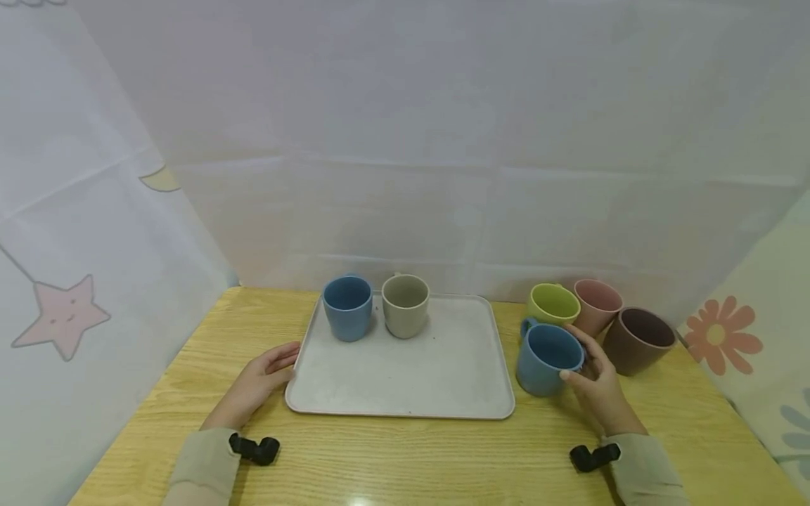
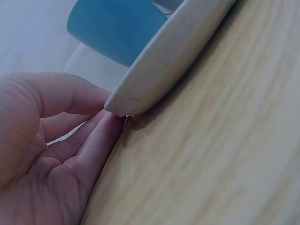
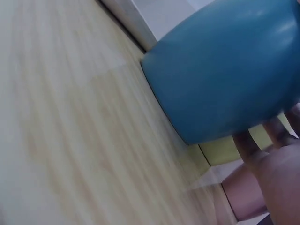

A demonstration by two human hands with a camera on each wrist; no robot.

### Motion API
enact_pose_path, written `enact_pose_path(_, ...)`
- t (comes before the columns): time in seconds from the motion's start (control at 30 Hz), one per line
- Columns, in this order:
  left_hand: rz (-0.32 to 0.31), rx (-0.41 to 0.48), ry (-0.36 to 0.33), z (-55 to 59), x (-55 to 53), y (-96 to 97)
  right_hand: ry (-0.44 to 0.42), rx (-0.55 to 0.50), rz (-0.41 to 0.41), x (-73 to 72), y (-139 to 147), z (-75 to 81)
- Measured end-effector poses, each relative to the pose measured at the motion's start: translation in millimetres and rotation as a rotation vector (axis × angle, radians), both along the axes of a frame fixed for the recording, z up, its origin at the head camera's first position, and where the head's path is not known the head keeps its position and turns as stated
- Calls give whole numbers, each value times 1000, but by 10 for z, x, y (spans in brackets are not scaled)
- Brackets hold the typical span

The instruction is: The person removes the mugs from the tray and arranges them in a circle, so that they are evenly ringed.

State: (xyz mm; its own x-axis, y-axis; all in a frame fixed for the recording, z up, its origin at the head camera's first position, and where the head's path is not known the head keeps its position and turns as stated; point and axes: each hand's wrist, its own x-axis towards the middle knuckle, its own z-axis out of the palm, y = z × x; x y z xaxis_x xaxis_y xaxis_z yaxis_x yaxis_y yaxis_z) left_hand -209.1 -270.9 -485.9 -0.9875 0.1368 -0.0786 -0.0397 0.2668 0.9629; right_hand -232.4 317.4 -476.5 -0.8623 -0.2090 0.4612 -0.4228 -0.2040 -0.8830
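Observation:
A grey tray [image 1: 411, 372] lies in the middle of the wooden table [image 1: 405, 457]. At its back left stand a blue cup [image 1: 348, 307] and a beige cup [image 1: 405, 306]. My left hand [image 1: 268, 369] rests flat on the table, fingertips [image 2: 105, 129] touching the tray's rim [image 2: 168, 61], with that blue cup [image 2: 112, 28] behind. Just right of the tray, my right hand [image 1: 591, 376] grips a second blue cup [image 1: 544, 362] round its right side. This cup [image 3: 225, 79] fills the right wrist view, with my fingers [image 3: 276, 173] curled against it.
Behind the held cup stand a green cup [image 1: 553, 303], a pink cup [image 1: 598, 303] and a brown cup [image 1: 639, 339], close together. White sheets with star and flower prints wall in the table at the back and both sides.

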Motion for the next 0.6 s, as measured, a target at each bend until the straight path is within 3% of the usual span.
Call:
enact_pose_path(0.27, 3, 3, 3, -21, -16, -11, -32, -54, 57, -53, 73, -114)
enact_pose_path(0.6, 4, -10, 12, -14, -14, -17, 18, -131, 126, -82, 85, -164)
